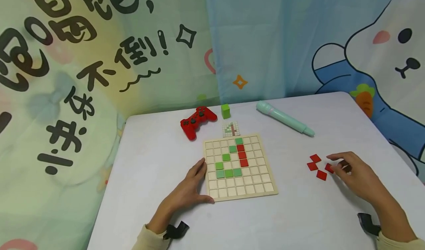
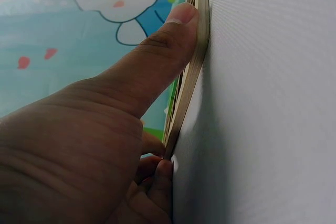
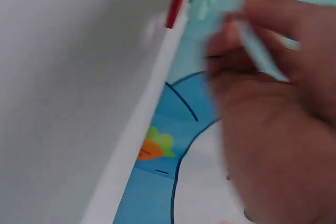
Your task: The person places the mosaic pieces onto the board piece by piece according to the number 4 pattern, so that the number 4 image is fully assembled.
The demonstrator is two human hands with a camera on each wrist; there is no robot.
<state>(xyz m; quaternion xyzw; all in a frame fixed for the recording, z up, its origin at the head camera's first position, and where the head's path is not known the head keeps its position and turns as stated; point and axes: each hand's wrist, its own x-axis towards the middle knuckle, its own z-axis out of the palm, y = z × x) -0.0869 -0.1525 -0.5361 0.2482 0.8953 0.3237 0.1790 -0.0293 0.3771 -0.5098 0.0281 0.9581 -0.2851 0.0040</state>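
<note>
I see the wooden grid board [image 1: 239, 167] lying flat on the desk, square to me, with green tiles [image 1: 228, 173] and red tiles [image 1: 242, 155] seated in its cells, the remaining cells bare. To its right, well apart, four loose red squares [image 1: 314, 158] lie flat in a small cluster.

The left hand [image 1: 189, 191] lies flat, palm down, forearm coming in from the lower edge; its fingers [image 1: 200, 167] are straight and spread, with the thumb [image 2: 157, 61] stretched out straight. The right hand [image 1: 353, 170] reaches in from the lower right, wrist raised, its fingers [image 1: 338, 158] curled downward. Both wrists wear a dark strap.
</note>
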